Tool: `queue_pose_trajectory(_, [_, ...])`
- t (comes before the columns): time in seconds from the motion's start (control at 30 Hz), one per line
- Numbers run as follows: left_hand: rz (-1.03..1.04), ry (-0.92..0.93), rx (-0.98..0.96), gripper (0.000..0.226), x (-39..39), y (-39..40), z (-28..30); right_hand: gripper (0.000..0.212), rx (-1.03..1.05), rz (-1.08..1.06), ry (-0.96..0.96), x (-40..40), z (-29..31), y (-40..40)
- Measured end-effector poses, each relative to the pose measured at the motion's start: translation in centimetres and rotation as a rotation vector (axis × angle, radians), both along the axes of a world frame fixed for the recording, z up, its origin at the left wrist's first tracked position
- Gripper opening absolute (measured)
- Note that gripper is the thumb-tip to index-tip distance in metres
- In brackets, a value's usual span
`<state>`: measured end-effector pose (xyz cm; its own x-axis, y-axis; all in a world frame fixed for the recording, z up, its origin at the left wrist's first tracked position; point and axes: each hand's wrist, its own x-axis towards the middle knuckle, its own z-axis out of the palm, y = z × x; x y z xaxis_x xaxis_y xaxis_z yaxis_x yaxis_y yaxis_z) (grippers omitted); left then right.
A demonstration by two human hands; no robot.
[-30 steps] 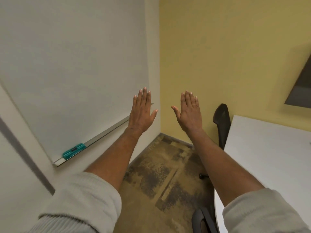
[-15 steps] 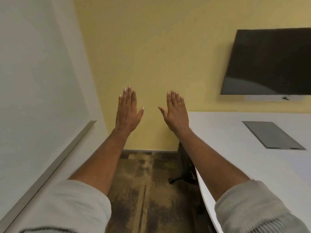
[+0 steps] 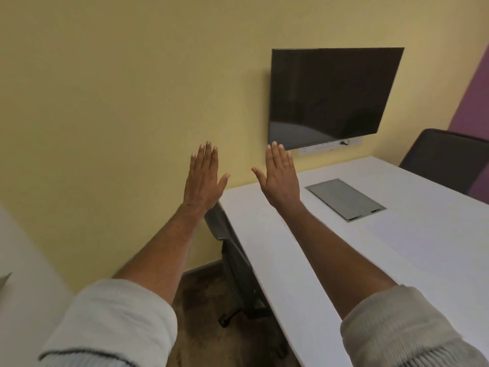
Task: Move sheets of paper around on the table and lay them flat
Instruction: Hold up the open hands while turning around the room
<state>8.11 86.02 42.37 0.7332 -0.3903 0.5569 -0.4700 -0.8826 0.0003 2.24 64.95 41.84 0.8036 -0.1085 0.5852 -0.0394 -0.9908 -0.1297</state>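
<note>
Both arms are stretched out in front of me at chest height. My left hand (image 3: 203, 178) is flat, fingers together and thumb out, back towards me, in front of the yellow wall. My right hand (image 3: 281, 176) is held the same way, over the far left corner of the white table (image 3: 344, 260). Neither hand holds anything. I see no sheet of paper in view.
A grey metal cable hatch (image 3: 344, 198) is set flush in the table. A black screen (image 3: 330, 96) hangs on the yellow wall. A dark office chair (image 3: 238, 263) is pushed against the table's left edge; another chair back (image 3: 447, 160) stands at the far right.
My view has swung right, from the whiteboard corner to the table and wall screen. My hands have kept the same flat raised pose.
</note>
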Motion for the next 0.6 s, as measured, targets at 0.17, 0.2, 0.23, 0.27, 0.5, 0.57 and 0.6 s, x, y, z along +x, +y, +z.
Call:
queue_pose_trajectory(0.17, [-0.120,0.039,-0.019,0.076,7.2,-9.6,-0.8,0.077,-0.006,-0.122,0.035,4.4,-1.3,-8.0])
queue_pose_trajectory(0.2, [-0.145,0.048,-0.025,0.076,8.3,-11.6,-1.2,0.077,-0.008,-0.149,0.038,5.0,-1.6,-9.8])
queue_pose_trajectory(0.23, [-0.175,0.060,-0.028,0.076,9.3,-13.8,-1.6,0.077,0.004,-0.184,0.043,5.5,-1.9,-11.6])
queue_pose_trajectory(0.27, [-0.212,0.069,-0.027,0.075,10.1,-15.9,-2.1,0.077,0.021,-0.223,0.050,5.8,-2.2,-13.4])
queue_pose_trajectory(0.5, [-0.491,0.134,0.034,0.074,13.8,-30.3,-5.7,0.080,0.108,-0.440,0.085,5.2,-5.5,-24.3])
queue_pose_trajectory(0.57, [-0.563,0.162,0.078,0.075,14.4,-34.4,-6.9,0.080,0.127,-0.514,0.097,4.7,-6.7,-26.7])
queue_pose_trajectory(0.6, [-0.604,0.172,0.088,0.075,14.7,-36.3,-7.4,0.080,0.135,-0.549,0.104,4.5,-7.2,-27.8])
